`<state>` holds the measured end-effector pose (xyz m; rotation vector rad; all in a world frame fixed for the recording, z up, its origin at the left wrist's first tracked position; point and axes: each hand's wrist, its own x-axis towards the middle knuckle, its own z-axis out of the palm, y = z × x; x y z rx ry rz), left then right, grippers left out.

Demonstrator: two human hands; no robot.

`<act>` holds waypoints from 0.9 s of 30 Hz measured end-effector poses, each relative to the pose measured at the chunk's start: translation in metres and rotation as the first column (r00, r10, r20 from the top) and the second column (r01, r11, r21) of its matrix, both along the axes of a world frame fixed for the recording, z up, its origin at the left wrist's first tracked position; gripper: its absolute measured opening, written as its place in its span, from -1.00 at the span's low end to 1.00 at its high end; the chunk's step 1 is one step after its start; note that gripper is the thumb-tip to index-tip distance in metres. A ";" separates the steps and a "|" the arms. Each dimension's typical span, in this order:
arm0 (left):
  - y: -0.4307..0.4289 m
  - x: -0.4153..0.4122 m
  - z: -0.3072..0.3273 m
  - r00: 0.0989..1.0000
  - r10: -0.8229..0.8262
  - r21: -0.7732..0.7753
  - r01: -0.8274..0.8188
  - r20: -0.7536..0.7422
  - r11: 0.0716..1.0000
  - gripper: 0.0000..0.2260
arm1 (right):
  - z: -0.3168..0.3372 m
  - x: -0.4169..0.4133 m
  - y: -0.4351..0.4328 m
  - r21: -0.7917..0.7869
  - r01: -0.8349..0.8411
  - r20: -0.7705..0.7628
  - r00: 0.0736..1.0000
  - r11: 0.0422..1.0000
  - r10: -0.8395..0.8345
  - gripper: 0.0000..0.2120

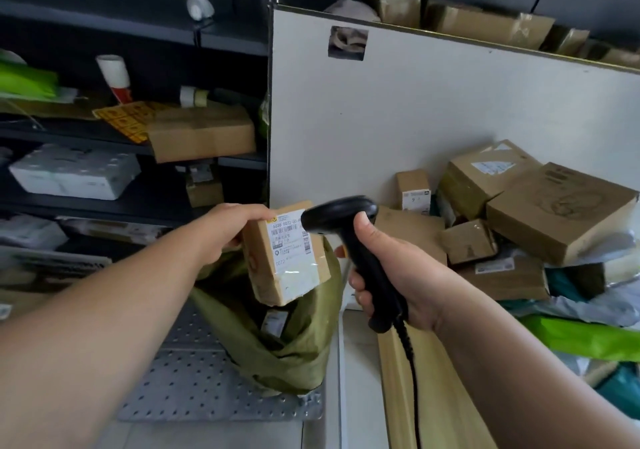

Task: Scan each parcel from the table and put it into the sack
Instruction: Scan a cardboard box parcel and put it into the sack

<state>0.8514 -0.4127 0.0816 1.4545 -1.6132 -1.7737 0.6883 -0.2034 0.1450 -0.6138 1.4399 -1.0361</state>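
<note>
My left hand (225,230) grips a small brown cardboard parcel (273,275) by its top corner, holding it tilted over the open mouth of an olive-green sack (304,341). The parcel's white shipping label faces me. My right hand (391,275) is wrapped around the handle of a black corded barcode scanner (341,218), whose head points at the label from a few centimetres away. Another labelled parcel (275,322) lies inside the sack. A heap of brown boxes (561,213) and plastic mailers covers the table on the right.
A white panel (381,119) stands behind the table, with more boxes stacked beyond it. Dark shelves (104,130) on the left hold boxes, a paper cup and tape rolls. The sack sits on a perforated metal plate (194,386). The scanner cable (414,386) hangs by the wooden table edge.
</note>
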 end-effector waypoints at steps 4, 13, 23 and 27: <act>-0.026 0.008 -0.015 1.000 -0.021 0.029 0.021 0.019 0.999 -0.72 | -0.006 0.006 -0.023 0.024 -0.015 -0.048 0.999 1.000 0.016 -0.19; -0.061 0.008 -0.042 0.999 -0.028 0.078 0.025 0.028 0.997 -0.76 | -0.014 0.012 -0.056 0.094 0.002 -0.047 0.999 0.996 0.003 -0.26; -0.085 -0.003 -0.082 0.985 -0.048 0.001 0.049 0.165 0.999 -0.65 | -0.036 0.008 -0.071 0.171 0.105 -0.069 0.993 0.980 -0.095 -0.12; -0.079 -0.007 -0.109 0.947 -0.047 -0.107 0.085 0.317 0.991 -0.55 | -0.052 0.003 -0.062 0.206 0.171 -0.071 0.985 0.963 -0.160 -0.16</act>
